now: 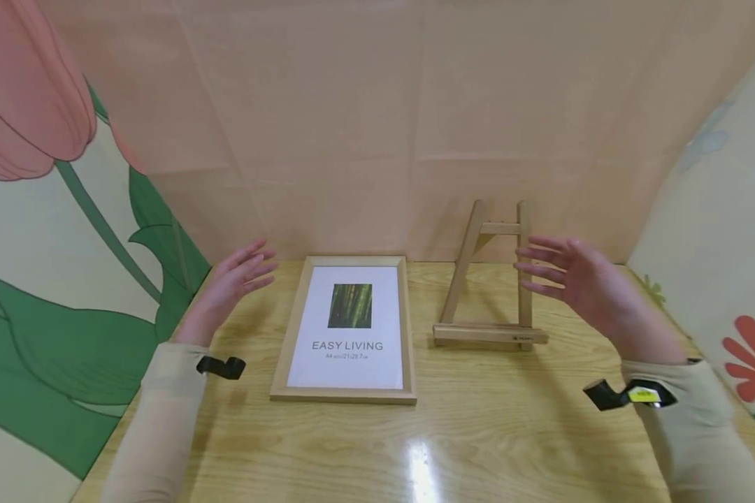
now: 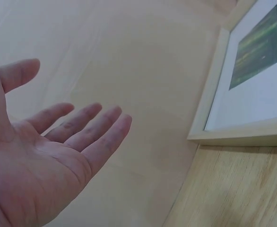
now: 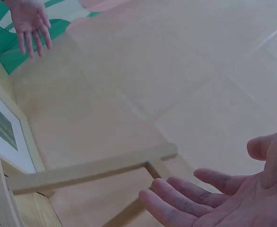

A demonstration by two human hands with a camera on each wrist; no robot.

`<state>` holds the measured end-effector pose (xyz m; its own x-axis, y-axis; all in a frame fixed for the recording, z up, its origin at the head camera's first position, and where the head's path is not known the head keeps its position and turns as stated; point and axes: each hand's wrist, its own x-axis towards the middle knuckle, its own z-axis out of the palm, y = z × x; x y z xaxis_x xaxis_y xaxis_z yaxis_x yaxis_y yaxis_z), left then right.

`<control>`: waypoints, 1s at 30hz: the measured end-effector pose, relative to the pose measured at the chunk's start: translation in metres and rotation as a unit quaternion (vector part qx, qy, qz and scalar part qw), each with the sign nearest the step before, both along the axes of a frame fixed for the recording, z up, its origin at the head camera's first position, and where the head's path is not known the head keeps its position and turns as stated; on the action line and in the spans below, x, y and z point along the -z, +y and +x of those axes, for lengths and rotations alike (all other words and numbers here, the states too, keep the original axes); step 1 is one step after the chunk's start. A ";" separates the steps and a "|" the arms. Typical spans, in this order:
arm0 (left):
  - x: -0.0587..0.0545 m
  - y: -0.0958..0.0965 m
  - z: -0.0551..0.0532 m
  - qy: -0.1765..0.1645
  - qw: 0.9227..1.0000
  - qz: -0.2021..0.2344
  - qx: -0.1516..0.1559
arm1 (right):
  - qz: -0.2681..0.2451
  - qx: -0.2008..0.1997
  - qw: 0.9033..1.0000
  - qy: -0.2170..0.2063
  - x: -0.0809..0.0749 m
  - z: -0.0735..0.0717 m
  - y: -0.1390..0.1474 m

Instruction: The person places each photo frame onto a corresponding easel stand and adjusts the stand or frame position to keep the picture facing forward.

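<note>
A picture frame [image 1: 351,370] with a pale wooden border lies on the table; its white sheet reads EASY LIVING around a small green bamboo picture. To its right stands a small wooden tabletop easel [image 1: 491,334] with a ledge across its front. My left hand [image 1: 233,279] hovers left of the frame, fingers spread loosely and holding nothing. In the left wrist view, that palm [image 2: 39,165] faces the camera with the frame's corner off to the right. Beside the easel's right leg, my right hand [image 1: 581,279] is raised, its fingers extended, overlapping the leg in the head view.
The wood-grain table [image 1: 352,447] meets a plain pinkish backdrop [image 1: 327,126] behind the frame and easel. A tulip-printed panel [image 1: 88,335] borders the left side, and a panel with a red flower [image 1: 751,363] borders the right.
</note>
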<state>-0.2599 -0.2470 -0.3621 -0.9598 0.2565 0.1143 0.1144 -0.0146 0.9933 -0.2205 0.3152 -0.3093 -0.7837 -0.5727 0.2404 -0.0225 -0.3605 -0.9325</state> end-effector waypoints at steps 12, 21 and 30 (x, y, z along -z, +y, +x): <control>0.005 -0.002 0.001 -0.007 1.000 -0.001 0.017 | 0.032 -0.010 0.999 -0.015 0.004 -0.002 -0.034; 0.018 -0.004 0.003 -0.026 0.999 -0.010 0.027 | 0.050 -0.004 0.999 -0.020 0.015 -0.003 -0.058; 0.031 0.001 -0.001 -0.054 0.998 -0.004 0.031 | 0.106 0.022 0.994 -0.023 0.033 -0.003 -0.075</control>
